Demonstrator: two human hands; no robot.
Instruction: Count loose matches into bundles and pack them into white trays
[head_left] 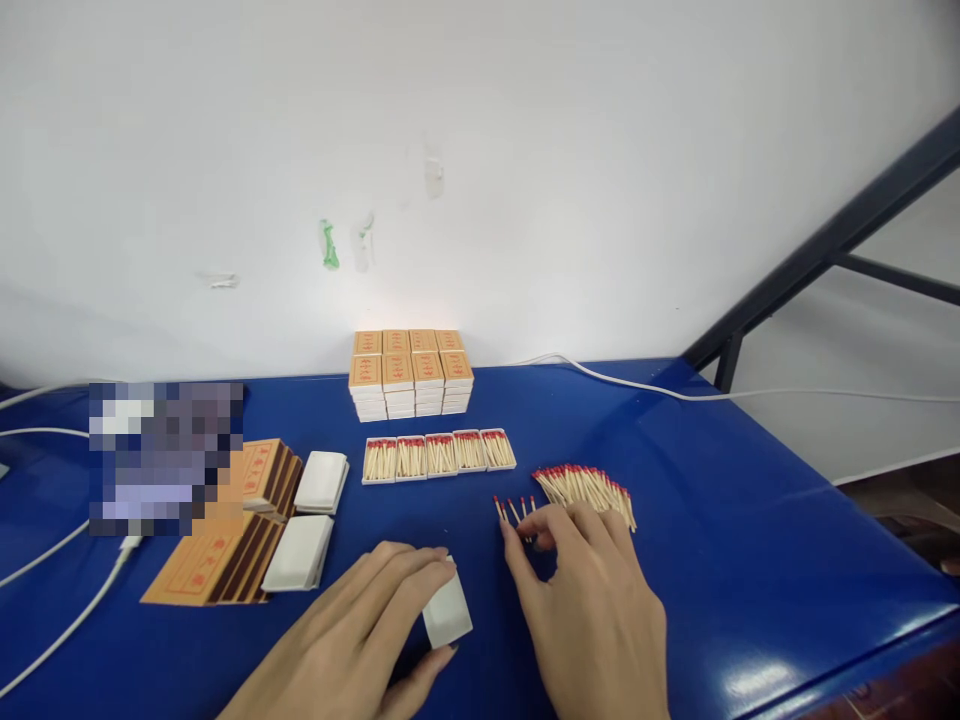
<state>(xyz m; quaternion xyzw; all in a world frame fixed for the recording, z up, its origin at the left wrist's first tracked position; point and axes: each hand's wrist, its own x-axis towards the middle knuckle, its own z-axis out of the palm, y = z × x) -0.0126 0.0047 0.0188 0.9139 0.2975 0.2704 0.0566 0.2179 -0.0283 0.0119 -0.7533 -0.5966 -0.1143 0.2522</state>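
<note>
Holding an empty white tray (447,612) on the blue desk (750,520), our left hand (360,630) has its grip clamped on it at six o'clock. Our right hand (592,610) pinches a few loose matches (514,508), fingers together, beside the match pile (589,488) at two o'clock. Matches seem light, thin and snappable; we judge mid-stick safest.

We cannot read any text here. We see red printing on the orange tops of the stacked matchboxes (410,372) by the wall and on the flat orange sleeves (214,560) lying at the left of the counter (750,520), but the marks are too small and blurred for us to make out a single character or number.
</note>
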